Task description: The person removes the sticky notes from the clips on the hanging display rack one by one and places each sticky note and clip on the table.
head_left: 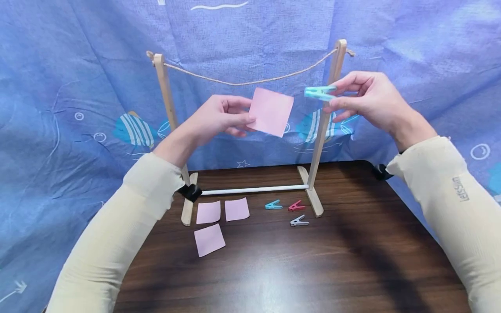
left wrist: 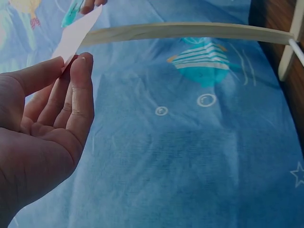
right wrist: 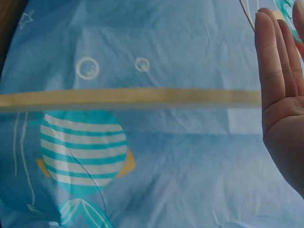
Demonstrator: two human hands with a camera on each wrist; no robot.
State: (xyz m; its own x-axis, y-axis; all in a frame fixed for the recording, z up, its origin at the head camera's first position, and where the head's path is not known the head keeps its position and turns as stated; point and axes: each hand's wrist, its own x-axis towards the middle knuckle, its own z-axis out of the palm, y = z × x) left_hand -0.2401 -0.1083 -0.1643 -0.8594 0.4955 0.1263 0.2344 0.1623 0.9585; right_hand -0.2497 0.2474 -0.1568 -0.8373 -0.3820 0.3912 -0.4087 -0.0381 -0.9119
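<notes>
My left hand (head_left: 225, 115) pinches a square pink sticky note (head_left: 272, 112) by its left edge, between thumb and fingers. The note hangs in the air just below the sagging rope (head_left: 235, 83). To its right, my right hand (head_left: 365, 98) pinches a light blue clothespin (head_left: 318, 92) by its handle end, its nose pointing left toward the note. In the left wrist view the note (left wrist: 78, 33) appears nearly edge-on above the thumb. Only part of the right hand (right wrist: 285, 90) shows in the right wrist view, at the right edge.
The rope is tied between two wooden posts (head_left: 166, 89), joined low down by a white rod (head_left: 254, 190). Three pink notes (head_left: 209, 240) lie on the dark wooden table (head_left: 274, 269). Nearby lie a blue clothespin (head_left: 273, 205), a red one (head_left: 296, 206) and a grey one (head_left: 299, 221). A blue curtain (head_left: 78, 174) hangs behind.
</notes>
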